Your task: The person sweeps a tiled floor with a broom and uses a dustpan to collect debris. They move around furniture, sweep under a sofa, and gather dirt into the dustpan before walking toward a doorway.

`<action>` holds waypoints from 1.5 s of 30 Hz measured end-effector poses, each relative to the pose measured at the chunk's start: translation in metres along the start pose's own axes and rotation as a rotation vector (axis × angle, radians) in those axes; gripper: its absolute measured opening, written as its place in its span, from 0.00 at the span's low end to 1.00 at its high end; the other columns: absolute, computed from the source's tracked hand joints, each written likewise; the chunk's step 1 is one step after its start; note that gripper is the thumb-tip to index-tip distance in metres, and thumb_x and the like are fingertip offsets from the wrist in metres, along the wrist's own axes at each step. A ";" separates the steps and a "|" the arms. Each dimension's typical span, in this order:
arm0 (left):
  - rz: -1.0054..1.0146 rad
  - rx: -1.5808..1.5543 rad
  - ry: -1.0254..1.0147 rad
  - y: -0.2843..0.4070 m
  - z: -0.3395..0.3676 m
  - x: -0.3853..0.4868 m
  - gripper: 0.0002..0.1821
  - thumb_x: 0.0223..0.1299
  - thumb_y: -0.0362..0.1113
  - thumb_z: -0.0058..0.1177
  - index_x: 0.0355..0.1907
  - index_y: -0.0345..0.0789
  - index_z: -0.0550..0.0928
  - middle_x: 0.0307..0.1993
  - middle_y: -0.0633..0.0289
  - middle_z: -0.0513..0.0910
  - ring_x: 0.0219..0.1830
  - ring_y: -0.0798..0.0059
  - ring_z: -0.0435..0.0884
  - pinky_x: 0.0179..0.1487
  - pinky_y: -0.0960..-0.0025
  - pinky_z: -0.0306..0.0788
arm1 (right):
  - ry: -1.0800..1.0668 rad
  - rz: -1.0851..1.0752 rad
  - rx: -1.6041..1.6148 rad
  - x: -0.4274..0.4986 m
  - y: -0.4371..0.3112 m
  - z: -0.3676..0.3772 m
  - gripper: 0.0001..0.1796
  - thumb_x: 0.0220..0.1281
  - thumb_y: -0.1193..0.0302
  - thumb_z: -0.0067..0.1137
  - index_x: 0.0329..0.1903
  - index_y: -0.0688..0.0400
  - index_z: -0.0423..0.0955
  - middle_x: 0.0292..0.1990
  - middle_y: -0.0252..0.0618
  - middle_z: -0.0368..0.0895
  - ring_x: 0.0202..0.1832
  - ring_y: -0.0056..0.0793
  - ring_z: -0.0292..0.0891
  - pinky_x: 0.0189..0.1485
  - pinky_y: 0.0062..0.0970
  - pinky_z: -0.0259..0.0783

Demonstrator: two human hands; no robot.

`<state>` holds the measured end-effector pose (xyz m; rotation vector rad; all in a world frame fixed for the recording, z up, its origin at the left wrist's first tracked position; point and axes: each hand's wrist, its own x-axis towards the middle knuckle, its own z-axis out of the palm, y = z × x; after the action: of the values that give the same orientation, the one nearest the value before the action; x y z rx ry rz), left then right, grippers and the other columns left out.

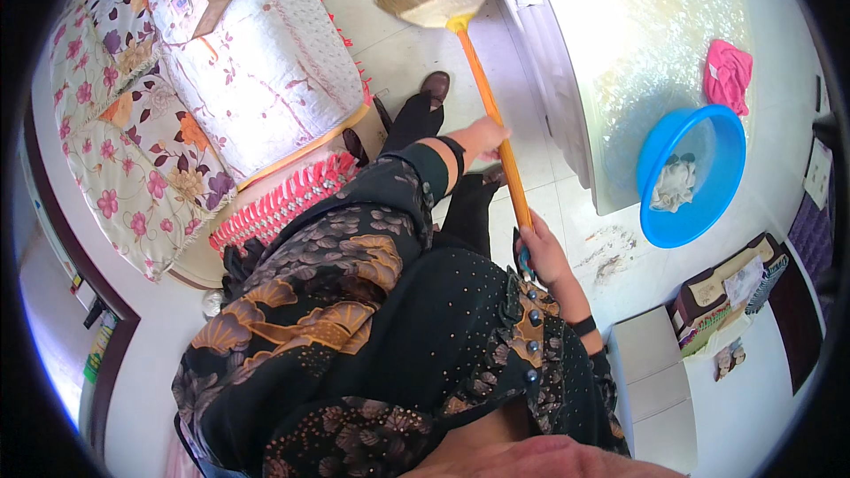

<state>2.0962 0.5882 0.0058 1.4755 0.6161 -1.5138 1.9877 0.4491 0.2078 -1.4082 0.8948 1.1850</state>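
A broom with an orange handle and a wide fan of brown bristles stretches away from me over the light tiled floor. My left hand grips the handle about midway along. Higher up, near the handle's top end, my right hand is closed around it. A dark blue-green loop hangs beside the right hand. The bristles reach the floor between the sofa and the table, close to the table's base. Some dark, crumbly debris lies scattered on the tiles to the right of my right hand.
A table with a shiny clear cover bears a blue basin holding white cloth, and a pink cloth. On my left stands a sofa with floral covers and a tissue box. Pale cabinets stand at right.
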 end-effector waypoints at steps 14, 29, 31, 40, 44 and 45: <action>0.060 -0.182 -0.059 -0.076 0.181 -0.095 0.18 0.53 0.46 0.53 0.39 0.34 0.74 0.28 0.59 0.79 0.27 0.73 0.78 0.32 0.70 0.73 | -0.052 -0.138 -0.114 -0.124 0.157 -0.102 0.28 0.62 0.68 0.45 0.64 0.57 0.54 0.27 0.27 0.69 0.23 0.12 0.62 0.23 0.13 0.60; 0.344 -0.468 0.275 -0.060 0.019 -0.100 0.32 0.53 0.42 0.53 0.60 0.34 0.62 0.43 0.63 0.74 0.39 0.77 0.75 0.39 0.73 0.71 | 0.115 -0.295 -0.418 0.094 -0.014 -0.026 0.17 0.63 0.63 0.41 0.49 0.60 0.65 0.22 0.38 0.72 0.18 0.25 0.69 0.19 0.24 0.66; 0.288 -0.525 0.321 -0.087 -0.001 -0.103 0.31 0.54 0.42 0.52 0.59 0.34 0.62 0.42 0.63 0.74 0.38 0.78 0.75 0.38 0.74 0.70 | 0.171 -0.244 -0.652 0.111 -0.027 -0.029 0.16 0.61 0.64 0.39 0.45 0.61 0.67 0.21 0.40 0.72 0.18 0.27 0.71 0.18 0.27 0.67; 0.213 -0.654 0.448 -0.185 -0.034 -0.117 0.28 0.55 0.42 0.50 0.58 0.34 0.64 0.40 0.65 0.75 0.36 0.78 0.75 0.36 0.75 0.69 | 0.347 -0.210 -0.977 0.082 0.059 -0.045 0.22 0.64 0.57 0.35 0.46 0.63 0.66 0.31 0.56 0.76 0.27 0.49 0.75 0.29 0.40 0.72; 0.223 -0.686 0.447 -0.188 -0.015 -0.119 0.26 0.53 0.43 0.50 0.55 0.36 0.67 0.39 0.66 0.75 0.35 0.79 0.74 0.34 0.76 0.69 | 0.277 -0.104 -0.955 0.034 0.133 -0.072 0.23 0.64 0.56 0.33 0.50 0.61 0.64 0.32 0.57 0.76 0.28 0.50 0.75 0.31 0.40 0.72; 0.218 -0.661 0.418 -0.186 -0.006 -0.118 0.26 0.53 0.43 0.51 0.54 0.36 0.68 0.38 0.66 0.75 0.34 0.79 0.74 0.34 0.76 0.69 | 0.238 -0.101 -0.934 0.022 0.155 -0.083 0.23 0.64 0.56 0.33 0.49 0.61 0.64 0.33 0.58 0.76 0.30 0.51 0.75 0.33 0.42 0.71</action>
<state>1.9262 0.7105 0.0745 1.2735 1.0450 -0.7205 1.8608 0.3416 0.1458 -2.3428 0.3939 1.4502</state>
